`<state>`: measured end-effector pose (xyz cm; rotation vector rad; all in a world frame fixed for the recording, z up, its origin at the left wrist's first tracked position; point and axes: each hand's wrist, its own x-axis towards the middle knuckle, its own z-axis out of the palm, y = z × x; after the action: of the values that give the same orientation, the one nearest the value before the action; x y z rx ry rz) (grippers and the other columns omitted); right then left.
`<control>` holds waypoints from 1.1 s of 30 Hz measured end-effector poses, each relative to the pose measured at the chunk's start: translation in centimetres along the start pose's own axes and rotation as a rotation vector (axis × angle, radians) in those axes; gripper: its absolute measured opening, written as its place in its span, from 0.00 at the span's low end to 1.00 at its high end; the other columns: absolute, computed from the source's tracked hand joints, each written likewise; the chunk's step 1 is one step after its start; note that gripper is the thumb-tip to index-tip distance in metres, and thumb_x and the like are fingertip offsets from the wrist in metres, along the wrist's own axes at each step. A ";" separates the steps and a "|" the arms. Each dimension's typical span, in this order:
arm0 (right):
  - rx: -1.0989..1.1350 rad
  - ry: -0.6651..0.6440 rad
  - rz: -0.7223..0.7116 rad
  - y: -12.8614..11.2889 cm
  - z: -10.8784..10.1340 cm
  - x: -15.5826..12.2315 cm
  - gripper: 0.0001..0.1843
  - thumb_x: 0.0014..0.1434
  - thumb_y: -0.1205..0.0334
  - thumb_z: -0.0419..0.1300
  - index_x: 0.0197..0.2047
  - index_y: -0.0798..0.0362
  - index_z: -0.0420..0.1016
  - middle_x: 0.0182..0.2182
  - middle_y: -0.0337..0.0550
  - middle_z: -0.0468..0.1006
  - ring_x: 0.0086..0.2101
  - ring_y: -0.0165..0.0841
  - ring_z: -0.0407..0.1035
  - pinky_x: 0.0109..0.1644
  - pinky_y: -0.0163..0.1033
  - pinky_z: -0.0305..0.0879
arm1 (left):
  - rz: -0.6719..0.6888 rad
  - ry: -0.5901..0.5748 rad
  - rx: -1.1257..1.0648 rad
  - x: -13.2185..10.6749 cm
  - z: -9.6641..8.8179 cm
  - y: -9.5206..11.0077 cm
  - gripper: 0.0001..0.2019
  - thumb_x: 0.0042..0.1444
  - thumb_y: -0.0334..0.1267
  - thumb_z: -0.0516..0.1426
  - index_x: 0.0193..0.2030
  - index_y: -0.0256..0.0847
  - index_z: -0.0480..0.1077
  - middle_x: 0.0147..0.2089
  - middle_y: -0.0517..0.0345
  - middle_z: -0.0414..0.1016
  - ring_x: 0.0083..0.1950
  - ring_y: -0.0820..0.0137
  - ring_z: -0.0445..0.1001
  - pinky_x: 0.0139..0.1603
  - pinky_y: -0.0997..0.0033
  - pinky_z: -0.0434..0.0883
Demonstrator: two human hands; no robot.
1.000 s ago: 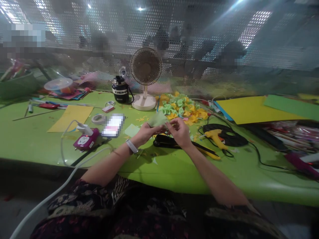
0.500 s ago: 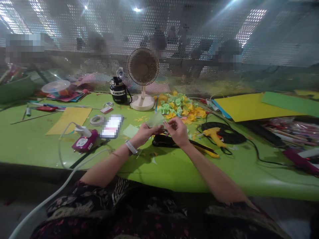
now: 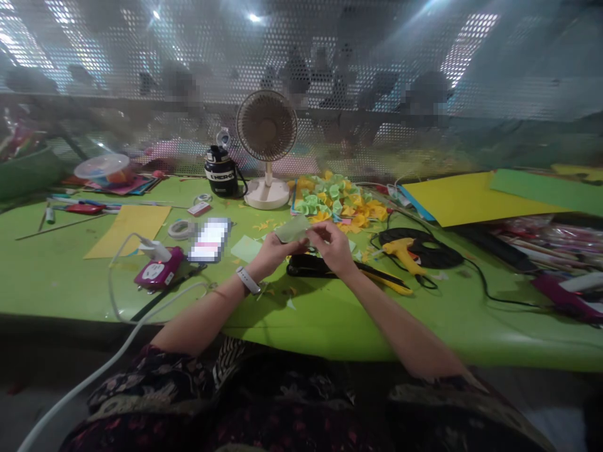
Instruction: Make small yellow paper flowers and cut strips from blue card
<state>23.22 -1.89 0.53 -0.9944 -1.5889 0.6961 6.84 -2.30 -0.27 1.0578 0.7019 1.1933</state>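
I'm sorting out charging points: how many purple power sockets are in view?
2: one purple socket left of and nearer than the phone; the other purple socket at the picture's right edge. More could be hidden.

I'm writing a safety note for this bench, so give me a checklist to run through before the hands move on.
1. Green paper held by the left hand: ok.
2. Right hand pinching the paper's edge firmly: cannot tell; its fingertips are at the edge.
3. Glue gun apart from both hands: ok, it lies off to the right.
4. Glue gun cool: cannot tell.
5. White plug seated in the purple power strip: ok, apparently.
6. Scraps cleared from near the hands: not ok.
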 end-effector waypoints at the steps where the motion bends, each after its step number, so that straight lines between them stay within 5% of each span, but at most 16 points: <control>1: -0.004 0.012 -0.021 -0.1 0.0 0.0 0.22 0.56 0.38 0.64 0.35 0.50 0.73 0.32 0.41 0.77 0.33 0.34 0.73 0.40 0.41 0.72 | 0.001 0.002 -0.002 0.0 0.0 0.0 0.21 0.38 0.42 0.75 0.39 0.35 0.79 0.35 0.58 0.82 0.34 0.72 0.79 0.46 0.65 0.79; 26: 0.102 0.077 0.094 -0.4 -0.5 0.5 0.26 0.51 0.34 0.66 0.28 0.50 0.70 0.23 0.36 0.68 0.25 0.29 0.61 0.29 0.37 0.61 | -0.006 0.037 0.071 0.1 -0.3 1.1 0.25 0.34 0.45 0.76 0.37 0.32 0.79 0.34 0.52 0.83 0.32 0.69 0.80 0.41 0.68 0.77; 33: 0.115 -0.142 0.219 -0.4 -0.6 0.5 0.29 0.44 0.33 0.71 0.26 0.51 0.69 0.22 0.36 0.71 0.24 0.31 0.68 0.27 0.37 0.66 | 0.050 0.065 0.087 0.3 -0.6 1.5 0.25 0.35 0.47 0.76 0.38 0.35 0.79 0.34 0.54 0.83 0.34 0.69 0.82 0.39 0.71 0.75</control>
<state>23.63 -1.69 1.24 -1.0621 -1.5561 1.0171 5.82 -1.84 0.88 1.1188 0.7873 1.2541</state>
